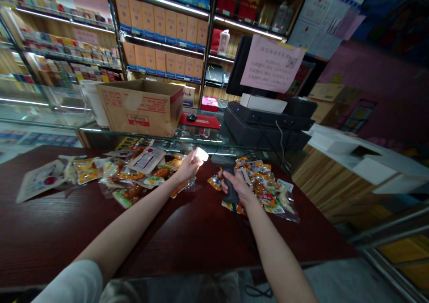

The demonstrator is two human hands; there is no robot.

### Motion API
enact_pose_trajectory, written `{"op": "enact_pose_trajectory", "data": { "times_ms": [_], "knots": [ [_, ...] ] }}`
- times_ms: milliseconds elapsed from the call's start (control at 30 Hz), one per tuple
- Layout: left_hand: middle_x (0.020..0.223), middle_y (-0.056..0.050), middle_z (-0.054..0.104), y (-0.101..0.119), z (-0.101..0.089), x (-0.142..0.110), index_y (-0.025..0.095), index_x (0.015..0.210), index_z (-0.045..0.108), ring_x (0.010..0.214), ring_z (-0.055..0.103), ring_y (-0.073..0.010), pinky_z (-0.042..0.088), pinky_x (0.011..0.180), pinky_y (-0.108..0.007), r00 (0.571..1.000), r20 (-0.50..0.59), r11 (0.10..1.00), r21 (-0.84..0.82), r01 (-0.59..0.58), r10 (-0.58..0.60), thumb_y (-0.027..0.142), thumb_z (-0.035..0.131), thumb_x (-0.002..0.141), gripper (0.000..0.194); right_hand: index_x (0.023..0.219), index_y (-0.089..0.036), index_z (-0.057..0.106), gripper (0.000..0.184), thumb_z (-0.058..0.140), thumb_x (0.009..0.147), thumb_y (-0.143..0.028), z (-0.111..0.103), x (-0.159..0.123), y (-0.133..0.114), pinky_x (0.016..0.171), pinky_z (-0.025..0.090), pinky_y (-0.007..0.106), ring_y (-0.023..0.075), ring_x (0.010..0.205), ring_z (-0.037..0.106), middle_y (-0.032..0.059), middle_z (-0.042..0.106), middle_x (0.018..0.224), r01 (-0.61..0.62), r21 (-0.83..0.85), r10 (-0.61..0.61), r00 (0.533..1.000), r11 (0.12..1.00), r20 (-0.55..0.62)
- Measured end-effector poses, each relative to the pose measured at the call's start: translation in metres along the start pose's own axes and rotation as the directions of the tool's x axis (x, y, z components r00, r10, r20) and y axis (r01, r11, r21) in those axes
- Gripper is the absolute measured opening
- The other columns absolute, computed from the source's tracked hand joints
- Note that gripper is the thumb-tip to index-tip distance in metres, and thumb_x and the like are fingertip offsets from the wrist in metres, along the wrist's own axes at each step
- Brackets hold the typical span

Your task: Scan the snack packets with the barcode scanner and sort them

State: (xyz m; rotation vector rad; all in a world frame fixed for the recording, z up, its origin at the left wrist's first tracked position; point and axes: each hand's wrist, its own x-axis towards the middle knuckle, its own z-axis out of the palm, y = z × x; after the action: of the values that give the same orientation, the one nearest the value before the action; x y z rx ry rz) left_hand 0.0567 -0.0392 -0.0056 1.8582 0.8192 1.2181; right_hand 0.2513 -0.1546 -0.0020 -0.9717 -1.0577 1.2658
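My right hand is wrapped round the grip of a dark barcode scanner, its cable trailing down over the table's front edge. Pinched in my left hand is a small packet, so brightly lit that its print is washed out. A gap separates the scanner's head from the packet. Beneath and left of my left hand lies a spread of sealed snack packets, some orange, some clear. Another heap of snack packets lies beside and partly behind my right hand.
On the glass counter behind the dark red table stand an open cardboard box and a black cash register. A monitor with a paper notice rises above it. Shelves of boxed goods line the back.
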Motion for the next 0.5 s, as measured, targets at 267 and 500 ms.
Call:
{"op": "enact_pose_trajectory", "data": {
  "times_ms": [267,500],
  "knots": [
    [0.082,0.0,0.058,-0.003,0.002,0.0,0.018,0.092,0.053,0.075,0.053,-0.013,0.045,0.074,-0.028,1.0,-0.006,1.0,0.004,-0.009,0.009,0.028,0.059,0.077,0.019,0.089,-0.018,0.059,0.035,0.073,0.076,-0.047,-0.006,-0.003,-0.012,0.036,0.037,0.02,0.007,0.037,0.043,-0.0057,0.054,0.053,-0.042,-0.019,0.042,0.999,0.999,0.011],
    [0.088,-0.007,0.068,-0.001,-0.008,0.007,0.017,0.098,0.054,0.081,0.064,-0.0213,0.048,0.079,-0.033,0.989,-0.03,0.97,0.189,0.15,-0.147,0.034,0.059,0.078,0.027,0.096,-0.017,0.059,0.035,0.068,0.08,-0.047,-0.006,-0.007,-0.021,0.038,0.036,0.02,0.009,0.036,0.044,-0.0065,0.052,0.045,-0.04,-0.06,0.041,0.999,0.997,0.014]
  ]
}}
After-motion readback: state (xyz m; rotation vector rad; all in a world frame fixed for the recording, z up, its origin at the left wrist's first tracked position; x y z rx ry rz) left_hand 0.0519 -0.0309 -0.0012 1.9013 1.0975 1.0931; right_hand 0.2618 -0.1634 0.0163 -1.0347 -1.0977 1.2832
